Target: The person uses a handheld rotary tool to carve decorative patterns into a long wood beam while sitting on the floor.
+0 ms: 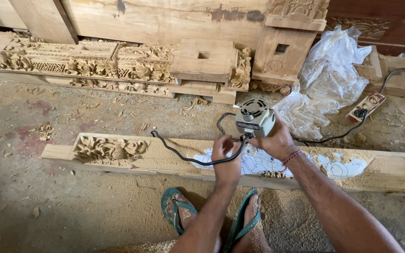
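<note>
A long wooden plank (174,157) lies across the dusty floor in front of my feet, with a finished floral carving (111,149) near its left end and a white paper pattern (258,161) glued along its middle. A small grey electric router (254,118) stands upright on the pattern. My right hand (277,140) wraps around the router's right side. My left hand (226,159) rests on the plank just below and left of the tool, over its black cord (183,157).
Carved wooden panels (90,63) and square blocks (205,58) are stacked along the back. A crumpled clear plastic sheet (329,70) and a power strip (366,105) lie at the right. Sawdust covers the floor around my sandalled feet (212,218).
</note>
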